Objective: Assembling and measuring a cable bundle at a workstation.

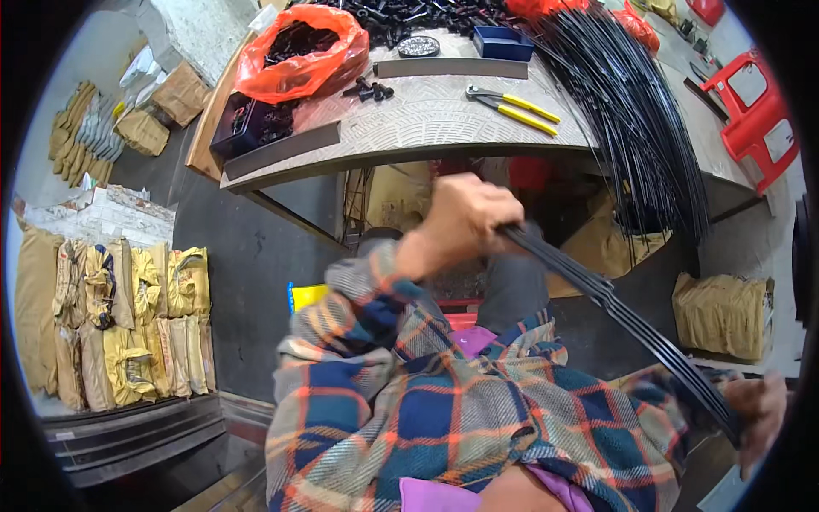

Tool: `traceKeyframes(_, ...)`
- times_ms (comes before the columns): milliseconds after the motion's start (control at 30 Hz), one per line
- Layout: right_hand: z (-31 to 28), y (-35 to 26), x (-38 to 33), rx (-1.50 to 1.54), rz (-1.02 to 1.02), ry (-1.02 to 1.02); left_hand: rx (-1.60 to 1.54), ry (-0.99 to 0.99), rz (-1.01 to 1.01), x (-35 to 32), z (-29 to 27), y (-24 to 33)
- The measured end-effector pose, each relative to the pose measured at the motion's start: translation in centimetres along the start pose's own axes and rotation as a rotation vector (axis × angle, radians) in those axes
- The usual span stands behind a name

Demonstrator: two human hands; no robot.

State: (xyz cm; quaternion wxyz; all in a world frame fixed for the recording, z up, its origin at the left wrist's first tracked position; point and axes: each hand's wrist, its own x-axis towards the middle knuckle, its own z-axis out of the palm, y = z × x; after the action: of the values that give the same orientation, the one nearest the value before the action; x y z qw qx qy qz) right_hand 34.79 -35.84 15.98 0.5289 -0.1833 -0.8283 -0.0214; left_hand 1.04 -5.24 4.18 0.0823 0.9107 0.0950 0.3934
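A bundle of thin black rods (pixel 631 317) slants across in front of my body, from upper left to lower right, with a band or tie near its middle. My left hand (pixel 469 218) is closed round its upper end, above my lap and below the table edge. At the lower end, by the right rim, my right hand (pixel 755 414) grips the bundle; its fingers are partly smeared by motion. Many more long black rods (pixel 631 119) lie heaped over the right part of the table, their ends hanging past its edge.
On the table (pixel 418 111) lie yellow-handled pliers (pixel 516 109), a dark metal bar (pixel 452 67), a blue tray (pixel 503 43) and a red plastic bag (pixel 350 55) of small black parts. A red stool (pixel 755 119) stands right. Stacked sacks (pixel 136 324) fill the left; another package (pixel 723 316) sits right.
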Motion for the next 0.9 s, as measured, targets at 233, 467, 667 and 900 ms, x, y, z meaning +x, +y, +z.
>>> traceKeyframes(233,20.4,14.1,-5.0,0.460,1.318,-0.643,0.583,-0.620,0.045,-1.1,-10.6,-8.0)
traceKeyframes(467,44.3,18.6,-24.7,0.873,1.060,-1.171,0.425,-0.978,0.426,-3.7,0.6,-5.0)
traceKeyframes(667,40.6,17.2,-14.2,1.066,1.328,-0.461,0.304,-1.039,0.306,-5.1,1.5,-3.6)
traceKeyframes(900,39.1,18.5,-10.8,0.615,0.841,-0.158,0.107,-0.448,0.408,-6.8,0.0,-0.9)
